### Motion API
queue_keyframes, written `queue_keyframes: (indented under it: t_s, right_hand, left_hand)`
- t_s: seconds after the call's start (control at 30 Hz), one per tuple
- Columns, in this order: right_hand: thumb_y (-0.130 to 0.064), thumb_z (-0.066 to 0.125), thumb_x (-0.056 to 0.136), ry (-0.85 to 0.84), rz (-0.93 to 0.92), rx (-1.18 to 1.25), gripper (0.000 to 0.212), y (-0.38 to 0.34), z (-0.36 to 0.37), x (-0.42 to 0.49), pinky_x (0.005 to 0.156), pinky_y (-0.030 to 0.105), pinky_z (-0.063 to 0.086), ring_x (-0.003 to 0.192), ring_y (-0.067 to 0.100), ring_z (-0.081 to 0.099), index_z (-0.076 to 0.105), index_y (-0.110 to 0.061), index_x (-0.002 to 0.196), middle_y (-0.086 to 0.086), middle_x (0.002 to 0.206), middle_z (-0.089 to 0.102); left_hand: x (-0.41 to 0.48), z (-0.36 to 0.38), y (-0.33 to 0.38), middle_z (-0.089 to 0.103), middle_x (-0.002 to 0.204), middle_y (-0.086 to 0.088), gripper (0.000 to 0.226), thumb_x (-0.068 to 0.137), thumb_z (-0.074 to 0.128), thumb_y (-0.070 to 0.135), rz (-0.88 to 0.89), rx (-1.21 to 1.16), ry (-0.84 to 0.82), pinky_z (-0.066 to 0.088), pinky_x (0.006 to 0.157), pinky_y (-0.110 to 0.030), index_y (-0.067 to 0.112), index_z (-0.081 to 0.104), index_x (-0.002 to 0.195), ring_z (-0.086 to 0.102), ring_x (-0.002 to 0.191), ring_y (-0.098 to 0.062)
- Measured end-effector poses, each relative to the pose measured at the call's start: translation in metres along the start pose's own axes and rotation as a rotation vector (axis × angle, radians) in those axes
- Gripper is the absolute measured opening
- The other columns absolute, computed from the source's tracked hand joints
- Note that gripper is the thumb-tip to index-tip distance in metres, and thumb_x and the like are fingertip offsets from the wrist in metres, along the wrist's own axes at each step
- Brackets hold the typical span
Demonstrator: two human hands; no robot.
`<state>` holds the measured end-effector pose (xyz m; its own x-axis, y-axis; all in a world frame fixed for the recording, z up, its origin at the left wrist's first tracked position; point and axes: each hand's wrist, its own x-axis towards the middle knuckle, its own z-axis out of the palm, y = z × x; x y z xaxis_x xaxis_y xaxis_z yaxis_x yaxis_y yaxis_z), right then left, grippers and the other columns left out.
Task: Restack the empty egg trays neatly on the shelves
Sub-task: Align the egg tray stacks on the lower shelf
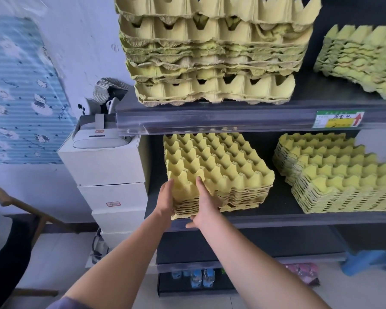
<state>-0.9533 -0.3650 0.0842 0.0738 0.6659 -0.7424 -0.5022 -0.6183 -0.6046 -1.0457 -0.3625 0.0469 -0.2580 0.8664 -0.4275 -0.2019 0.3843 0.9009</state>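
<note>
A low stack of yellow egg trays (218, 166) lies on the middle shelf (276, 219), its near left corner sticking out over the shelf's front edge. My left hand (166, 199) lies against the left side of that corner. My right hand (204, 206) grips the stack's front edge, fingers on top and thumb below. A second stack (334, 175) lies on the same shelf to the right. On the upper shelf (232, 119) stands a tall, uneven stack (214, 52), with another stack (363, 61) at the far right.
White boxes (107, 186) carrying a small white device (100, 139) stand left of the shelves. A price label (338, 119) sits on the upper shelf rail. Water bottles (197, 278) are on the bottom shelf. A wooden chair back (20, 204) is at the left, a blue stool (370, 262) at the right.
</note>
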Motion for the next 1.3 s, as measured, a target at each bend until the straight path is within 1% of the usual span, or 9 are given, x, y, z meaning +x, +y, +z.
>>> queue_keyframes:
  t_s: [0.07,0.27,0.33,0.47,0.6,0.73,0.83,0.93,1.3]
  right_hand:
    - [-0.065,0.080,0.049,0.026,-0.014,-0.009,0.124,-0.003,0.009,0.003,0.093,0.076,0.029,0.130,0.044,0.037,0.013,-0.029,0.146,0.004,0.148,0.033]
    - [-0.040,0.070,0.051,0.134,-0.038,0.007,0.074,-0.015,0.003,0.028,0.057,0.078,0.039,0.095,0.046,0.058,0.047,-0.021,0.119,0.016,0.110,0.058]
    - [-0.038,0.069,0.053,0.137,-0.043,0.011,0.074,-0.024,-0.005,0.021,0.059,0.079,0.038,0.102,0.047,0.053,0.048,-0.020,0.122,0.016,0.115,0.055]
    - [-0.034,0.069,0.056,0.109,-0.033,-0.062,0.077,-0.039,-0.035,0.011,0.071,0.085,0.021,0.112,0.049,0.047,0.043,-0.025,0.128,0.016,0.125,0.050]
    - [-0.036,0.067,0.061,0.099,-0.033,-0.210,0.063,-0.061,-0.073,0.000,0.085,0.080,0.028,0.109,0.045,0.051,0.052,-0.020,0.120,0.016,0.118,0.057]
    - [-0.036,0.063,0.077,0.046,-0.059,-0.309,0.040,-0.090,-0.114,-0.003,0.086,0.067,0.039,0.094,0.039,0.055,0.056,-0.014,0.109,0.018,0.109,0.060]
    - [-0.035,0.064,0.075,0.011,-0.071,-0.360,0.044,-0.109,-0.136,-0.001,0.087,0.066,0.042,0.101,0.040,0.055,0.056,-0.012,0.112,0.020,0.112,0.060]
    - [-0.035,0.064,0.072,-0.006,-0.101,-0.402,0.047,-0.125,-0.145,0.004,0.088,0.064,0.043,0.104,0.041,0.055,0.056,-0.012,0.112,0.021,0.113,0.061]
    - [-0.033,0.070,0.048,-0.087,-0.213,-0.547,0.064,-0.173,-0.134,0.064,0.081,0.065,0.046,0.096,0.042,0.065,0.065,-0.013,0.108,0.021,0.109,0.067]
  left_hand:
    - [-0.004,0.004,0.008,0.051,0.083,-0.003,0.036,0.094,0.037,0.041,0.004,0.028,-0.016,0.034,0.059,-0.027,0.019,0.046,0.122,0.043,0.064,-0.017]
    - [-0.017,0.008,0.015,0.056,0.110,-0.008,0.033,0.096,0.033,0.044,-0.001,0.083,-0.101,0.048,0.081,-0.038,0.028,0.039,0.124,0.057,0.092,-0.027]
    - [-0.010,0.003,0.019,0.051,0.122,-0.012,0.038,0.097,0.040,0.029,0.146,0.260,-0.028,0.047,0.072,-0.038,0.024,0.035,0.134,0.055,0.097,-0.032]
    - [-0.002,-0.004,0.034,0.025,0.145,-0.013,0.080,0.081,0.048,-0.002,0.529,0.925,0.101,0.036,0.097,-0.040,0.026,0.015,0.148,0.035,0.124,-0.035]
    - [-0.007,0.006,0.049,0.005,0.155,-0.006,0.085,0.086,0.058,0.018,0.793,1.496,0.038,0.019,0.113,-0.040,0.035,0.003,0.148,0.007,0.142,-0.029]
    - [-0.010,0.024,0.048,0.018,0.149,-0.008,0.066,0.087,0.058,0.032,0.985,1.765,-0.020,0.009,0.115,-0.046,0.035,0.022,0.143,0.014,0.140,-0.028]
    - [-0.016,0.030,0.046,0.034,0.138,-0.008,0.050,0.086,0.060,0.033,1.083,1.775,0.049,0.021,0.109,-0.052,0.029,0.040,0.131,0.032,0.130,-0.030]
    - [-0.016,0.032,0.043,0.055,0.117,-0.007,0.067,0.060,0.084,0.023,1.205,1.771,0.133,0.047,0.081,-0.046,0.025,0.047,0.117,0.058,0.097,-0.027]
    - [-0.027,0.054,0.026,0.059,0.076,0.001,0.075,0.042,0.085,0.001,1.256,1.710,0.150,0.046,0.052,-0.029,0.021,0.045,0.103,0.058,0.069,-0.022]
